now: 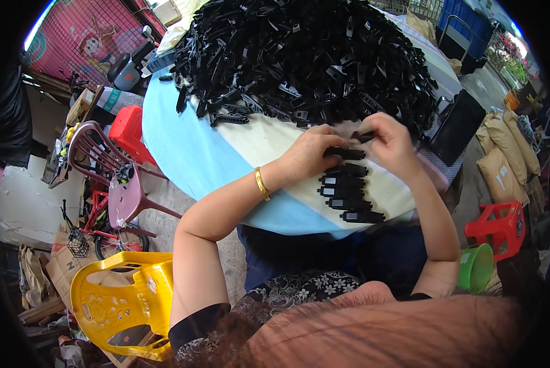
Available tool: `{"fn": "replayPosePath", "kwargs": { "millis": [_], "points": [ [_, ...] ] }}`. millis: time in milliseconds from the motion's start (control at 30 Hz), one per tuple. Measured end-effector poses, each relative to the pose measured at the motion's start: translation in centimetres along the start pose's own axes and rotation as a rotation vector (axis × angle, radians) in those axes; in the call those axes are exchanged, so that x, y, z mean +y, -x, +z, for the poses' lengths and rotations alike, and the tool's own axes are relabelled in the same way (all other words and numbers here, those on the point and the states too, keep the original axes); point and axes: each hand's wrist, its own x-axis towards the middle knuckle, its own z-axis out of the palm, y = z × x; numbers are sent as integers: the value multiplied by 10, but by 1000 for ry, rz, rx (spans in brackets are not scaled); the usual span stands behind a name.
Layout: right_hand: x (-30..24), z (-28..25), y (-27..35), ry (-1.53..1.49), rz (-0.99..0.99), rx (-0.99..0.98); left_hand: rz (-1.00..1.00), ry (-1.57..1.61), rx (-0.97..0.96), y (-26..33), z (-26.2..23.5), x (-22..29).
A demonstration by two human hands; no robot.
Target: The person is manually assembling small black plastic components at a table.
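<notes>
"So, does anything carry writing?"

"A brown sack (502,175) on the right bears a pale label, too small to make out. Bottom left, a cardboard sheet (60,264) has a dark printed mark. The lined-up black parts (362,216) show light grey patches; whether those are printed, I can't tell."

"And the hands?"

"The left hand (311,153) has its thumb and fingers closed on one end of a black part (348,154), just above that row near the table's front edge. The right hand (388,144) pinches a small dark piece (364,136) just beside it; blur hides its shape."

"What crowds them?"

"A big heap (305,55) of black pieces, right beyond the fingers on the striped cloth (183,141), with a black tray (457,127) to its right. A yellow chair (152,285) and a mauve chair (126,196) stand left; a red stool (515,224) and a green bucket (477,270), right. Blurred hair (379,334) covers the bottom foreground."
</notes>
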Motion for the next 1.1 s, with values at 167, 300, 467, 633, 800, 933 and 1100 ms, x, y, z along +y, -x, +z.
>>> {"fn": "replayPosePath", "kwargs": {
  "millis": [167, 300, 467, 633, 800, 933, 1100],
  "points": [
    [10, 6, 14, 289, -66, -164, -178, 53, -4, 0, -6, 7],
    [0, -2, 12, 282, -201, -237, -186, 37, 9, -1, -5, 7],
    [5, -5, 15, 384, -32, -258, -180, 63, 19, -1, -4, 5],
    [2, -9, 12, 395, -191, -269, -222, 18, 45, 0, -4, 8],
    [4, -25, 13, 388, -125, -331, -215, 52, 24, -1, -5, 7],
    [10, -18, 12, 308, -154, -305, -256, 138, 0, -4, -2, 3],
    [12, -2, 11, 253, -226, -294, -122, 159, -15, -7, 1, 3]
  ]
}}
